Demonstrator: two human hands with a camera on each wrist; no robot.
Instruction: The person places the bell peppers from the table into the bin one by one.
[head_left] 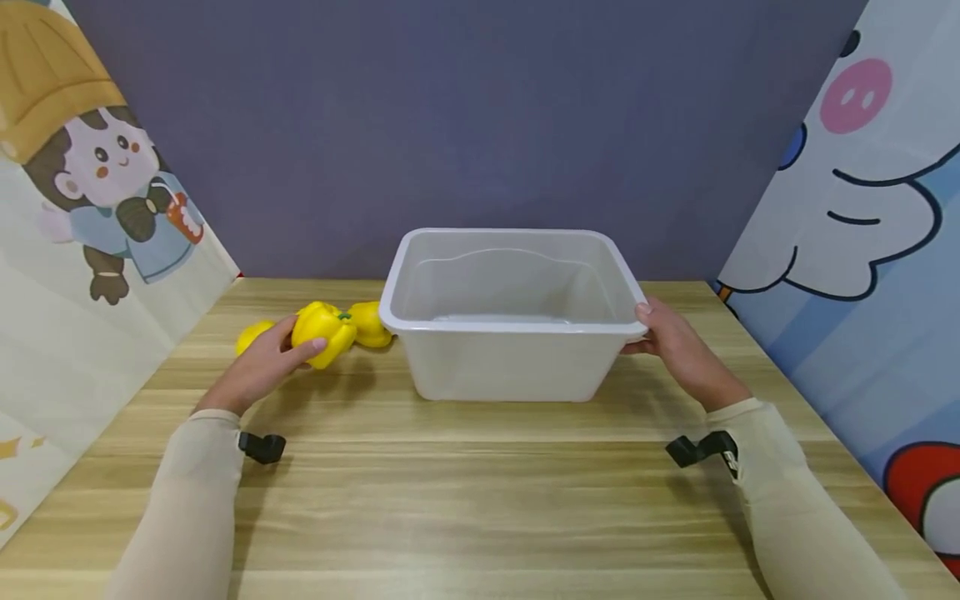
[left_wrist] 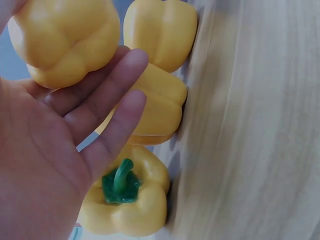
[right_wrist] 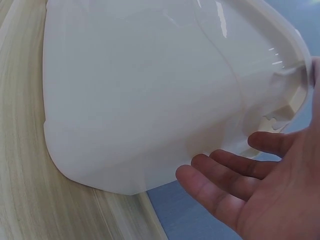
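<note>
My view is bright and evenly lit, soft shadows under my arms on the table [head_left: 480, 500] toward six o'clock (wide-angle bending at edges); both wrist pictures blur slightly.

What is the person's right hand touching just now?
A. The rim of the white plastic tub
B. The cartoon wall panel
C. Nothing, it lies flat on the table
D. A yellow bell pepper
A: the right hand has its thumb on the rim of the white plastic tub, fingers under the lip, while the left hand holds a yellow bell pepper.
</note>
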